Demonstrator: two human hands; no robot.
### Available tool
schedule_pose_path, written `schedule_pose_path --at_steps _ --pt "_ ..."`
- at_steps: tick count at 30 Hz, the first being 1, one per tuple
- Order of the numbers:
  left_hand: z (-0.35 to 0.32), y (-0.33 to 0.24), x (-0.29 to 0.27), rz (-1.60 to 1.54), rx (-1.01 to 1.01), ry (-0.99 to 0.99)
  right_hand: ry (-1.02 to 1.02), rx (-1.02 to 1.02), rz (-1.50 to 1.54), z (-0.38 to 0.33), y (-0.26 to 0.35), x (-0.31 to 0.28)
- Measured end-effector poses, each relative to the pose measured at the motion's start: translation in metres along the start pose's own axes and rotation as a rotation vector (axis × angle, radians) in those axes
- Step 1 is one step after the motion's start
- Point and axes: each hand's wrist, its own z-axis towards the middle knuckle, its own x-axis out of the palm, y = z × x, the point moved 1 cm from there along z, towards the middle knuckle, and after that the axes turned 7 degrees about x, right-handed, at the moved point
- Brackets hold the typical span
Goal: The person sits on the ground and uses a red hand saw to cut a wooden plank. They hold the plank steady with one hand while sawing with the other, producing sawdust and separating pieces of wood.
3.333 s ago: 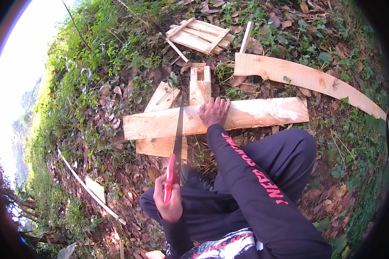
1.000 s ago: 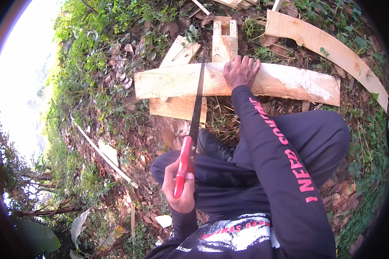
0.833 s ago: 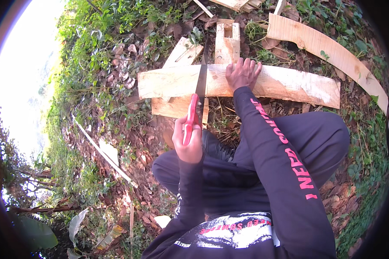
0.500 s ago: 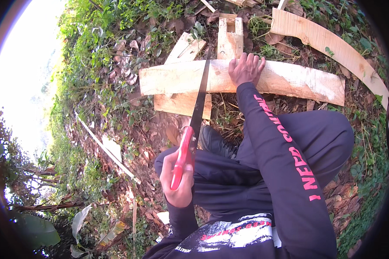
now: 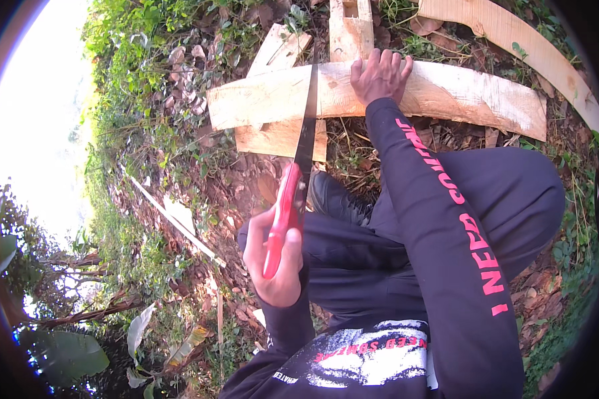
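Saw [image 5: 298, 174] drawn back again, mid-stroke across the plank [image 5: 446, 93]
Left hand [image 5: 273, 263] wrapped tight round red handle; right hand [image 5: 379, 74] pressed flat, fingers spread, pinning plank; cut unfinished

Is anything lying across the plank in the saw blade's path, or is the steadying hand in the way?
Nothing visible blocks it. The saw, gripped by the left hand, meets the plank directly; the right hand presses the plank to the blade's right, apart from it.

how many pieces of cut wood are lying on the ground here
5, maybe more beyond the frame: the sawn plank, a short board under it, a slanted board, a notched piece at top, a curved plank top right.
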Motion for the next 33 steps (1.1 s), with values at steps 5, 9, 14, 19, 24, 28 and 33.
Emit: schedule_pose_path --at_steps 5,9,14,19,24,28,33 --pt "0.027 0.002 0.0 -0.007 0.019 0.009 -0.003 0.095 -0.067 0.001 0.014 0.003" --pt "-0.009 0.002 -0.025 -0.019 -0.028 0.004 -0.074 0.077 -0.07 -0.002 0.013 0.01" --pt "-0.005 0.012 -0.038 0.024 0.011 0.02 -0.051 0.056 -0.101 -0.013 0.021 0.009" --pt "0.061 0.034 0.015 0.236 0.346 0.01 -0.048 0.052 -0.075 -0.013 0.025 0.0" --pt "0.019 0.024 -0.008 0.04 0.063 0.04 -0.005 0.048 -0.093 -0.01 0.021 -0.001" --pt "-0.005 -0.001 -0.03 0.048 0.013 0.024 -0.067 0.035 -0.111 0.002 0.021 0.001" --pt "0.054 0.012 0.014 0.298 0.357 0.031 -0.03 0.047 -0.087 0.0 0.027 -0.024"
